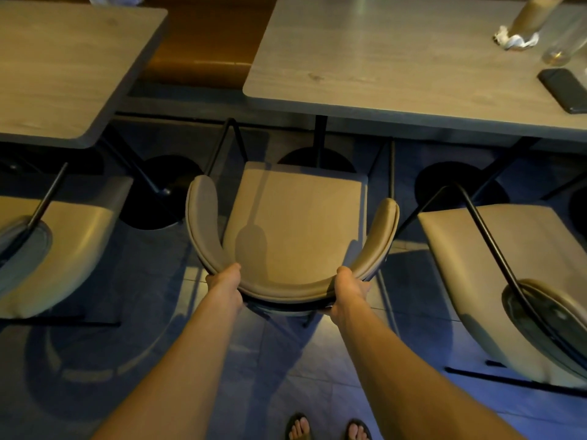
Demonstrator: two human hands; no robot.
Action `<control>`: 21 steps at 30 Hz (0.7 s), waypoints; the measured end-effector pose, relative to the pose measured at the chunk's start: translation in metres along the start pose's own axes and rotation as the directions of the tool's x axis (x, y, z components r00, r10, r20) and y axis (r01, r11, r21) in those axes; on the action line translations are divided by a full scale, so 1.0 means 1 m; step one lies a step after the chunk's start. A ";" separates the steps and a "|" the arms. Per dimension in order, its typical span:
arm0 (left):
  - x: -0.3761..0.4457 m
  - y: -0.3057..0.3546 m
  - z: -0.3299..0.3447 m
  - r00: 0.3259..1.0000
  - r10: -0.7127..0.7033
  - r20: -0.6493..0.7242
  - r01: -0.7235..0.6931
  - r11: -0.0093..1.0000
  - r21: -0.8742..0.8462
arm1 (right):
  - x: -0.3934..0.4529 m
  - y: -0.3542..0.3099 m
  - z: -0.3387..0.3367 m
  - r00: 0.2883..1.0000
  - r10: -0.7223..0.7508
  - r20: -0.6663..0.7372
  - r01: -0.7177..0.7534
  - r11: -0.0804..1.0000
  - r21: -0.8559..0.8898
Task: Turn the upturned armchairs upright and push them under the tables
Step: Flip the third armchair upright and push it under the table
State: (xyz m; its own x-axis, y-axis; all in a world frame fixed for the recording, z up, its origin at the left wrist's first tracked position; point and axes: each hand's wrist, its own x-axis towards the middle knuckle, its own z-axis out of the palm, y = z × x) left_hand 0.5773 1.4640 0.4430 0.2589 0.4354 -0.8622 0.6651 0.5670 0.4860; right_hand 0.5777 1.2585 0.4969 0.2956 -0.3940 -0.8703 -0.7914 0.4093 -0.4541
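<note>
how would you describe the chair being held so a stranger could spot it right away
Find the big table on the right carrying a phone and glasses. At its near edge stands the middle armchair, both hands gripping its curved back. Unlike its two neighbours, tipped with legs showing, it sits upright.

The upright armchair (295, 230) at the centre is tan, with a black frame under its curved back. The two tipped armchairs, at nine o'clock (63, 246) and at three o'clock (495, 268), are the same tan with black metal legs. Both tables, at eleven o'clock (57, 68) and at one o'clock (397, 58), show a grey-brown wood grain. The phone (563, 89) at two o'clock is black. The floor (143, 281) is bluish-grey tile.
</note>
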 end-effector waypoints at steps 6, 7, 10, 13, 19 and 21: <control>-0.007 -0.006 -0.001 0.999 0.039 0.014 -0.039 0.999 0.013 | 0.003 -0.007 -0.006 0.997 -0.003 0.079 0.007 0.999 -0.043; -0.010 -0.008 -0.002 0.999 0.048 0.016 -0.049 0.999 0.004 | 0.003 -0.007 -0.008 0.996 -0.003 0.084 0.006 0.999 -0.045; -0.010 -0.007 -0.001 0.998 0.061 0.024 -0.061 0.998 0.001 | 0.004 -0.008 -0.010 0.994 0.007 0.105 -0.001 0.999 -0.054; -0.008 -0.005 -0.001 0.998 0.055 0.037 -0.056 0.998 0.030 | 0.001 -0.007 -0.009 0.993 -0.003 0.114 0.008 0.999 -0.043; -0.022 0.002 0.000 0.999 0.014 0.047 -0.018 0.995 0.097 | -0.013 -0.013 -0.023 0.984 0.042 0.173 -0.021 0.992 -0.121; -0.035 0.005 -0.002 0.999 0.018 0.049 -0.025 0.987 0.158 | -0.023 -0.020 -0.040 0.983 0.023 0.183 0.006 0.988 -0.155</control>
State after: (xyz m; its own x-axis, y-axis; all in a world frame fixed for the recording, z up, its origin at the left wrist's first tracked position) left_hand 0.5694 1.4529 0.4760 0.3044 0.4106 -0.8595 0.7607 0.4382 0.4788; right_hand 0.5654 1.2261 0.5340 0.3703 -0.2275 -0.9006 -0.8630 0.2745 -0.4241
